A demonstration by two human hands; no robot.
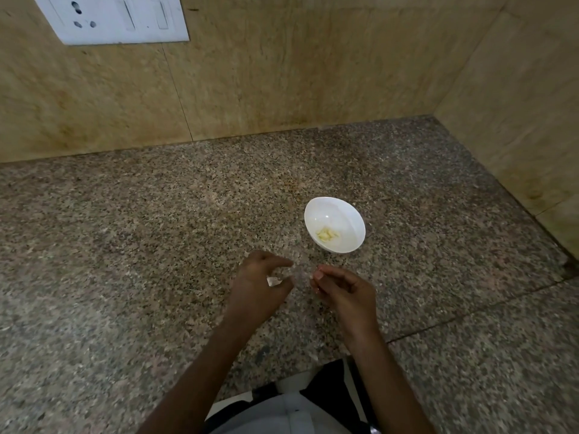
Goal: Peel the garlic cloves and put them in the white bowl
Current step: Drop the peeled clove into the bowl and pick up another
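A small white bowl [341, 214] stands on the granite counter, with a few peeled yellowish garlic cloves [326, 234] lying in its bottom. Just in front of it and to the left, my left hand [258, 281] curls its fingers round a white garlic clove [273, 280], with the forefinger and thumb reaching right. A short gap to the right, my right hand [343, 289] has its fingers curled and the thumb against the fingertips, pinching what looks like a thin, blurred bit of garlic skin [314, 275]. The hands do not touch.
The speckled granite counter [156, 245] runs into a corner, with beige tiled walls [282, 73] behind and on the right. A white switch and socket plate [109, 17] sits on the back wall at upper left. My clothing shows at the counter's front edge.
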